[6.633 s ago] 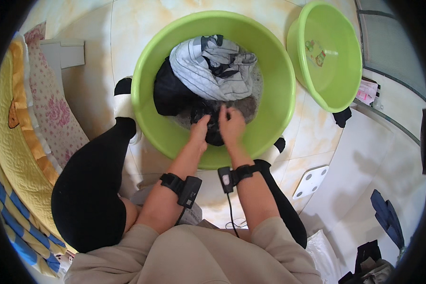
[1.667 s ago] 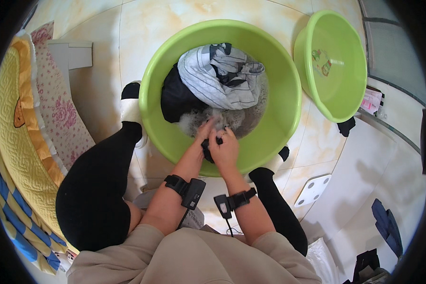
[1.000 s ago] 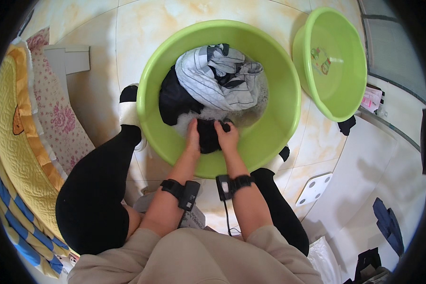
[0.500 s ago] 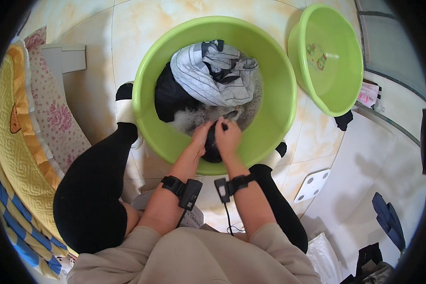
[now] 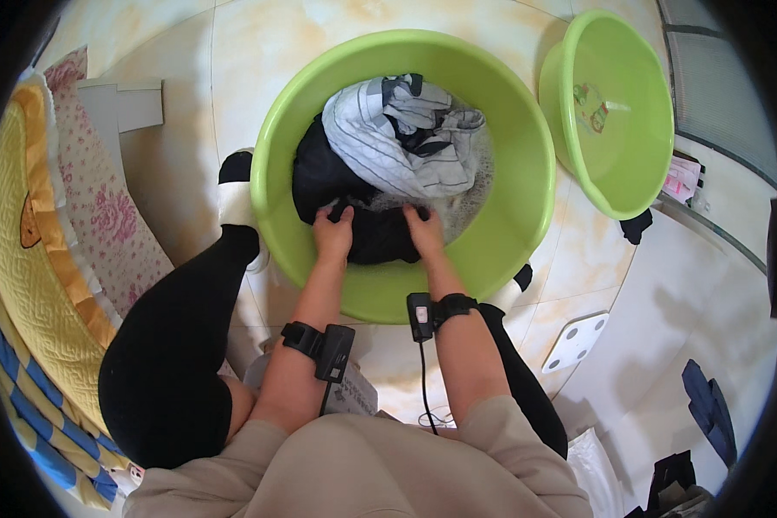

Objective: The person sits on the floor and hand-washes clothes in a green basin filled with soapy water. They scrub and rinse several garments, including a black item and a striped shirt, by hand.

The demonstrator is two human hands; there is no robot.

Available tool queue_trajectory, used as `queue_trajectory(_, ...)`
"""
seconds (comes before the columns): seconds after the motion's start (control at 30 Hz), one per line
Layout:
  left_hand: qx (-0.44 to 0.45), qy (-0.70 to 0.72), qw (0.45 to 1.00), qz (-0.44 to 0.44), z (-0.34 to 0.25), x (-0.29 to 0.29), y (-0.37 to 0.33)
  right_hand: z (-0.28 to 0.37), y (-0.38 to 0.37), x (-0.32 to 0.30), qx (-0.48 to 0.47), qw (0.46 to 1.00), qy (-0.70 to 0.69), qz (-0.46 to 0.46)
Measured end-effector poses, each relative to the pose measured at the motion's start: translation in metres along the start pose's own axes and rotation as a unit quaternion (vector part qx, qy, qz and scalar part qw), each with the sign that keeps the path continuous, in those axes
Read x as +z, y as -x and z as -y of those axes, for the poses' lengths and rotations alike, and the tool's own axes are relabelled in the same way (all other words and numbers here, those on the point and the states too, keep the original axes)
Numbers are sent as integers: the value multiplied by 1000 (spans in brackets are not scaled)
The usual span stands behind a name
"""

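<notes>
Apparently mid-wash, held soaked black cloth (image 5: 382, 239) spread between tightly pinching left hand (image 5: 332, 232) and right hand (image 5: 424, 230), in near side of round green plastic tub (image 5: 514, 186), probably needing edges gathered next.

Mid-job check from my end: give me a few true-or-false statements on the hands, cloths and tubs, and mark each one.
1. The left hand and the right hand both hold the black cloth. True.
2. The striped cloth lies in the big tub. True.
3. The right hand grips the striped cloth. False: the right hand is on the black cloth.
4. Suds show in the big tub. True.
5. The small tub stands left of the big tub. False: the small tub is on its right.
6. Both tubs are blue. False: both are green.
</notes>
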State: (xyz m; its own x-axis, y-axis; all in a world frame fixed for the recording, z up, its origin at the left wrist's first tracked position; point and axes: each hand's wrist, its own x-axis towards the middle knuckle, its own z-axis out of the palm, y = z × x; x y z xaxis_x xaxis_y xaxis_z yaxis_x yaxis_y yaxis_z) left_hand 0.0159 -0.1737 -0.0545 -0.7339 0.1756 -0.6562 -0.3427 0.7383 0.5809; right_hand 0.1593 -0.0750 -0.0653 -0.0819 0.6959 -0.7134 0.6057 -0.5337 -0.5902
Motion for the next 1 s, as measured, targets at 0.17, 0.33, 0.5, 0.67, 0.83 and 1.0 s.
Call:
queue_trajectory(0.17, 100, -71, 989, -87, -2, 4, 19, 7, -6, -40, -35, 967, 164, -191)
queue_trajectory(0.33, 115, -91, 985, -87, 0, 12, 21, 12, 5, -27, -148, 909, 295, -256)
queue_trajectory(0.5, -207, 92, 971, 75, -8, 21, 34, 4, 30, 6, -122, 947, 259, -149)
queue_trajectory(0.67, -322, 367, 819, 300, -22, 5, 33, 23, 78, -5, -188, 979, -10, 76)
queue_trajectory(0.83, -376, 327, 777, 384, -22, 14, 29, 50, 124, -13, -262, 961, 2, 84)
queue_trajectory(1.0, -251, 254, 893, 274, -27, 24, 49, 49, 92, -2, -262, 957, 98, -78)
